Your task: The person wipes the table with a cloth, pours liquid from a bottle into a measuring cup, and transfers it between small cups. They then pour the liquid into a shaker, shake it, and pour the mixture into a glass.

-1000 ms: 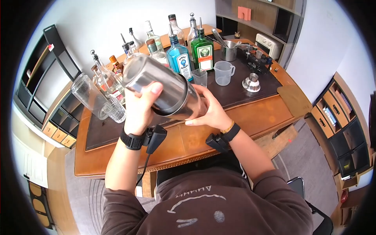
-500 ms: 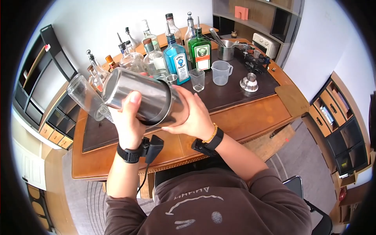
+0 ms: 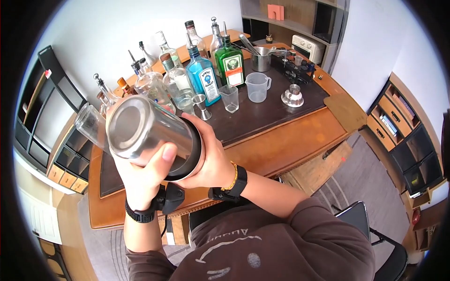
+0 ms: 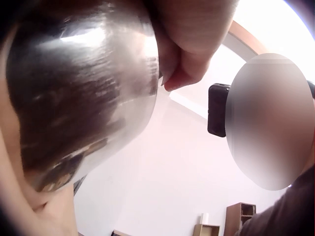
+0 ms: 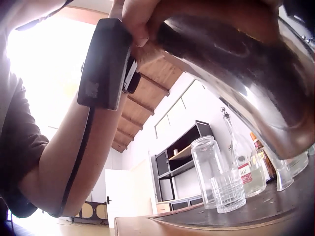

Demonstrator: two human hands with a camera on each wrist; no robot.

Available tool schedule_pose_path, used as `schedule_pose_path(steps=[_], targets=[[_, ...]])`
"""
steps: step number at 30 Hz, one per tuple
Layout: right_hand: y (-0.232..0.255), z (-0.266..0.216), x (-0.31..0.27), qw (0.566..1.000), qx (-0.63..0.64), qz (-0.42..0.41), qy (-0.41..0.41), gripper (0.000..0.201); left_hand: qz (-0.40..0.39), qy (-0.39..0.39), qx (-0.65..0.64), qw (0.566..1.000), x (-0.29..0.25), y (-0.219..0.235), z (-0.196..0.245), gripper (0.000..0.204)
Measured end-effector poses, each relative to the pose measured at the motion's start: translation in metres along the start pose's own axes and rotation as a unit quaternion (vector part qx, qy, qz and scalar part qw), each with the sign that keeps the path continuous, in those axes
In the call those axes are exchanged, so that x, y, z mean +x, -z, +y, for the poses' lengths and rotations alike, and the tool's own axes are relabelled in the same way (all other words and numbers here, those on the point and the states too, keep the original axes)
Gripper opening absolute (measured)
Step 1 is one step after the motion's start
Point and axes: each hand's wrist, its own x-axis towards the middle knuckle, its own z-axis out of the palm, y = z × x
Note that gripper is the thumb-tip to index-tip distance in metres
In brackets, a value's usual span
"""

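Observation:
A polished metal shaker [image 3: 157,136] is held tilted above the desk's left part, its round base facing up and left in the head view. The left hand [image 3: 147,175] grips the base half from below, thumb across its side. Around the other end, past a dark band, curls the right hand [image 3: 208,157]. Metal fills much of the left wrist view, where the shaker's wall [image 4: 83,93] shows close up. The right wrist view has the shaker [image 5: 236,73] at upper right. Parts of both hands' fingers are hidden behind it.
Beyond the shaker stand several bottles, including a blue bottle [image 3: 203,77] and a green bottle [image 3: 229,63]. Nearer are a jigger [image 3: 202,107], a small glass [image 3: 230,98], a plastic jug [image 3: 257,88] and a metal strainer top [image 3: 292,96]. A tall glass [image 5: 205,167] stands left.
Both hands and the shaker have moved left and nearer the body, and the shaker's base has turned more toward the head camera. The jigger has come into clear view.

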Motion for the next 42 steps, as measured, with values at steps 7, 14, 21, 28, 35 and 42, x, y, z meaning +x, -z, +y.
schedule_pose_path(steps=[7,14,21,28,35,42], targets=[[0.000,0.002,-0.004,0.998,0.023,-0.038,-0.040,0.115,-0.030,0.046,-0.026,0.998,-0.004,0.007,-0.008,0.082],[0.009,-0.009,0.011,0.999,0.018,-0.038,-0.002,0.112,-0.046,0.067,-0.041,0.996,0.001,0.001,-0.013,0.078],[0.016,0.002,0.009,0.998,0.037,0.001,-0.059,0.099,-0.107,0.034,-0.045,0.993,0.010,-0.010,-0.024,0.085],[0.034,-0.005,0.015,0.980,0.168,0.032,-0.105,0.090,-0.097,0.039,-0.094,0.990,-0.029,-0.014,-0.063,0.130],[0.053,-0.010,0.022,0.944,0.225,0.001,-0.243,0.095,-0.087,-0.004,0.115,0.990,-0.038,-0.018,-0.075,0.121],[0.063,-0.047,0.085,0.969,0.223,-0.003,-0.101,0.073,-0.095,0.004,0.161,0.982,-0.045,-0.021,-0.072,0.112]])
